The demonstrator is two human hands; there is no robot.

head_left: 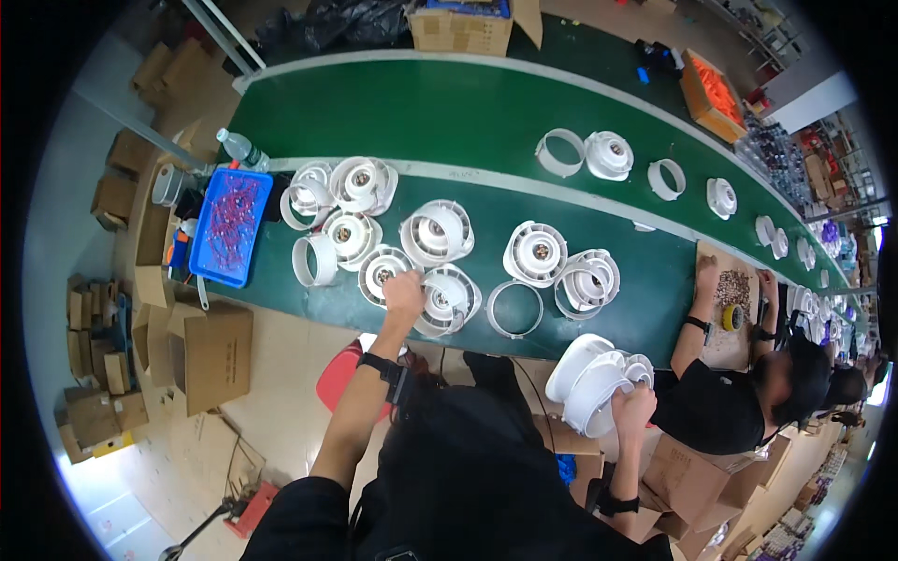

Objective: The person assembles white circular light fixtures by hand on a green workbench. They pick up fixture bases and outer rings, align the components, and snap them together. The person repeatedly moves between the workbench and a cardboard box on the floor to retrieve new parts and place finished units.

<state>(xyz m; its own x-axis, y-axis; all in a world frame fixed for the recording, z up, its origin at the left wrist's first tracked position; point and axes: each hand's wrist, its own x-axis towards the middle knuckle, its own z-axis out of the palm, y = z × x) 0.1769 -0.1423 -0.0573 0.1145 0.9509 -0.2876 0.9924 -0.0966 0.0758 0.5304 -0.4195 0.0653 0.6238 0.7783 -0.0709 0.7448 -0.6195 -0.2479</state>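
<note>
My right hand (634, 406) grips a white plastic ring (595, 402) just off the table's near edge. White round housings (577, 363) sit bunched against that ring; how they are joined cannot be made out. On the green workbench, my left hand (404, 294) is closed at the rim of a white round housing (378, 273) with a metallic centre. Its fingertips are partly hidden, and another housing with a ring (447, 301) lies right beside it. Around them are more housings (539, 252) and loose white rings (515, 309).
A blue tray (195, 266) of red wires and a plastic bottle (241, 150) stand at the left. Behind runs a green conveyor belt (421, 103) carrying rings and housings. A co-worker (720, 402) sits at the right. Cardboard boxes (210, 360) and a red stool (339, 381) are below.
</note>
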